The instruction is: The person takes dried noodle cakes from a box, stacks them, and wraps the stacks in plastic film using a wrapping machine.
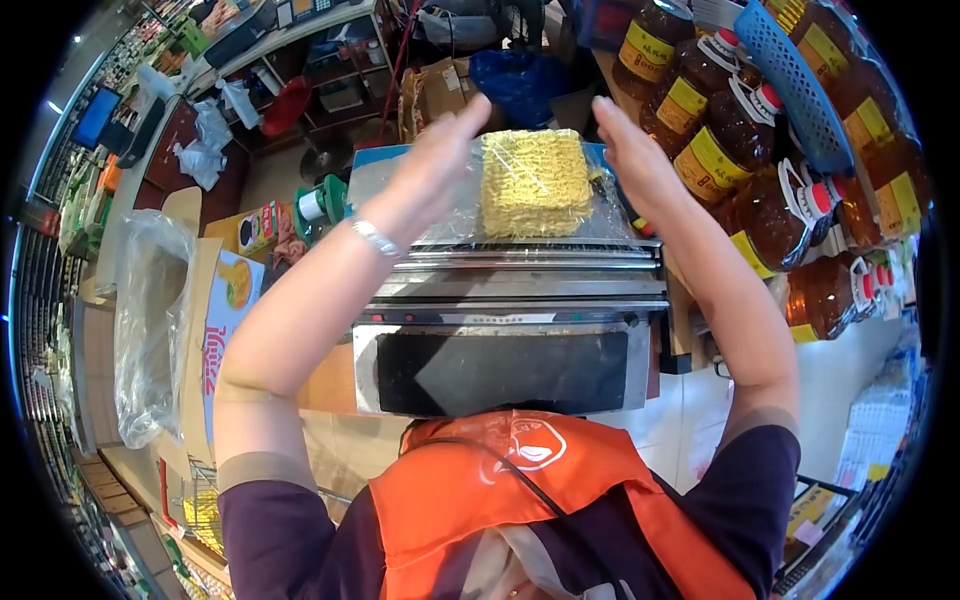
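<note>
A square block of yellow noodles [536, 184] under clear film lies on the metal top of a wrapping machine [500, 275]. To its left, my left hand [440, 150] is raised with fingers stretched out, slightly blurred, holding nothing. My right hand [628, 145] is on the other side, just right of the block, also empty with its fingers extended. Neither hand visibly touches the noodles. Nearer to my body is the machine's black plate [502, 373].
Large bottles of brown liquid [725, 150] and a blue plastic basket [800, 90] stand at the right. On the left are a noodle carton [228, 300], a clear plastic bag [150, 330] and a green reel [320, 207]. A blue bag [515, 85] lies behind the machine.
</note>
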Demonstrator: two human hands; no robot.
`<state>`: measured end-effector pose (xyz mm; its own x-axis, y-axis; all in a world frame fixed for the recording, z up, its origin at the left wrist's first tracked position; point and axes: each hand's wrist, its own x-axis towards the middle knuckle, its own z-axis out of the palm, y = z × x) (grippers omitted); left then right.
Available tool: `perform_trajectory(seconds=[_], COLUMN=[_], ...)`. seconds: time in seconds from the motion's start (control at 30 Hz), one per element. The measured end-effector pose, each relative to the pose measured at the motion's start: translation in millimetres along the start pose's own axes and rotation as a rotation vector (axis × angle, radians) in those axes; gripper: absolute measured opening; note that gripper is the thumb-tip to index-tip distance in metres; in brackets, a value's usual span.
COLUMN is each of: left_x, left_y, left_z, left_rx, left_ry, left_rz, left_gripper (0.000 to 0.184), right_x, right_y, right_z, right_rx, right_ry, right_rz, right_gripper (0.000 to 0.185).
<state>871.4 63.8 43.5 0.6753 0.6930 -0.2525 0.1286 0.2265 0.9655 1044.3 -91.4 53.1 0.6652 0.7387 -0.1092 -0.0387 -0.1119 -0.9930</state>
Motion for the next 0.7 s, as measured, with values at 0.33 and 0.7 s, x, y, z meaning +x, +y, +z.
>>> perform_trajectory(seconds=[0.33,0.7], left_x=[-4,-82], left_y=[-23,-7], left_z=[32,39], left_rx=[-0.292,-0.291], left_ry=[-0.245,-0.210], left_rz=[-0.309,-0.145], left_gripper=[0.054,0.054], right_x=[3,-54], right_y=[37,40], right_z=[25,20], right_rx=[0.511,0.471], right_ry=[-0.106,-0.053], right_rz=[0.434,0.150], right_gripper=[0.045,0.050])
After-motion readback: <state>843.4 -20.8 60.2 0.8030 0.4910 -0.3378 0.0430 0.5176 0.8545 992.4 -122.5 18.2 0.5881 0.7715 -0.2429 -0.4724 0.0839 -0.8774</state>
